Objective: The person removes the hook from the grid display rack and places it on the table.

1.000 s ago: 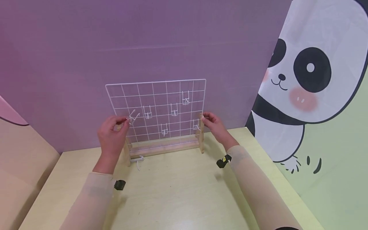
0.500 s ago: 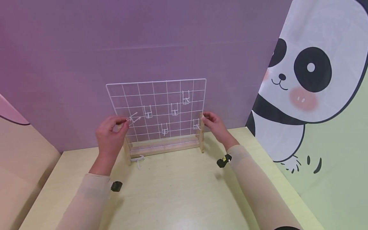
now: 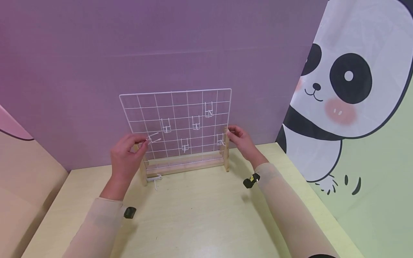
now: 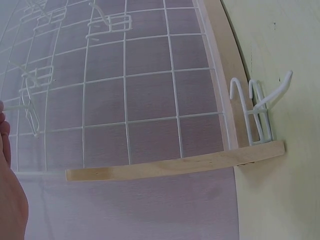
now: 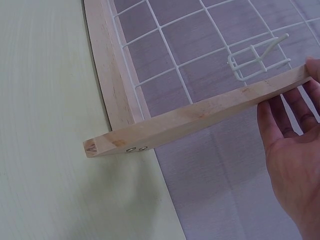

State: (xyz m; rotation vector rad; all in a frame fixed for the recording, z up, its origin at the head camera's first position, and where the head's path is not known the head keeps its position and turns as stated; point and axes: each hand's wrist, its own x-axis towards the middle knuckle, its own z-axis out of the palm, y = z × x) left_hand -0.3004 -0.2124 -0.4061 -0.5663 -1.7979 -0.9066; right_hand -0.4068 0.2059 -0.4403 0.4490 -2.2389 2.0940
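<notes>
My left hand (image 3: 126, 157) pinches a white wire hook (image 3: 156, 139) between thumb and fingertips, at the left side of a white wire grid panel (image 3: 180, 104). The hook's prongs point right, in front of the grid; whether it touches the wires I cannot tell. At the other side, my right hand (image 3: 243, 144) grips the wooden upright (image 5: 200, 112) of the stand, thumb on the near face and fingers behind. Several similar hooks hang on the grid, among them a lower right hook (image 5: 257, 57). In the left wrist view only an edge of the left hand (image 4: 11, 200) shows.
A loose white hook (image 4: 260, 107) stands on the table by the foot of the left wooden upright (image 4: 175, 165). The stand sits on a pale wooden table (image 3: 193, 215), close to a purple wall (image 3: 180, 46). A panda picture (image 3: 348, 89) covers the right wall.
The hook in my left hand has turned, its prongs swinging from pointing up to pointing right. That hand has dropped slightly. My right hand stays in place on the upright.
</notes>
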